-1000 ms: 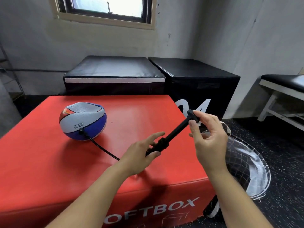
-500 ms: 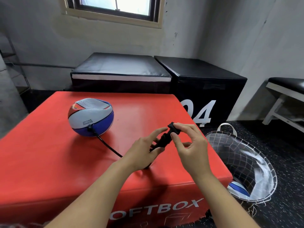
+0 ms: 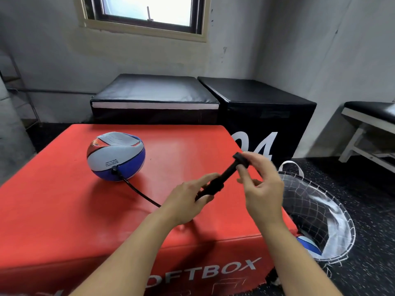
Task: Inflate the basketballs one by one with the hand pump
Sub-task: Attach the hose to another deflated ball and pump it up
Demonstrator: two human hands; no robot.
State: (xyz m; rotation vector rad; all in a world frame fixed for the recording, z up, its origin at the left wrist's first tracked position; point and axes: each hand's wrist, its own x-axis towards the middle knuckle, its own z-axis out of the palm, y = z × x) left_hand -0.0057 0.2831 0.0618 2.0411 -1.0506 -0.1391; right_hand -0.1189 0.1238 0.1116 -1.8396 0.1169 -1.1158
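A partly flat grey, blue and red basketball (image 3: 115, 155) lies on the red soft box (image 3: 64, 210). A black hose (image 3: 136, 192) runs from the ball's valve to the black hand pump (image 3: 215, 184). My left hand (image 3: 190, 199) grips the pump barrel just above the box. My right hand (image 3: 260, 184) pinches the T-handle at the end of the pump's rod, which is drawn partway out up and to the right. A second ball (image 3: 310, 245), blue and white, shows low in the mesh basket.
A white mesh basket (image 3: 333, 210) stands on the floor right of the red box. Two black padded boxes (image 3: 256, 99) sit behind, against the wall. A bench (image 3: 369, 118) stands at the far right. Dark speckled floor lies around.
The pump handle went in half a second ago and is now pulled out again by my right hand. My left hand stays on the barrel; the ball has not moved.
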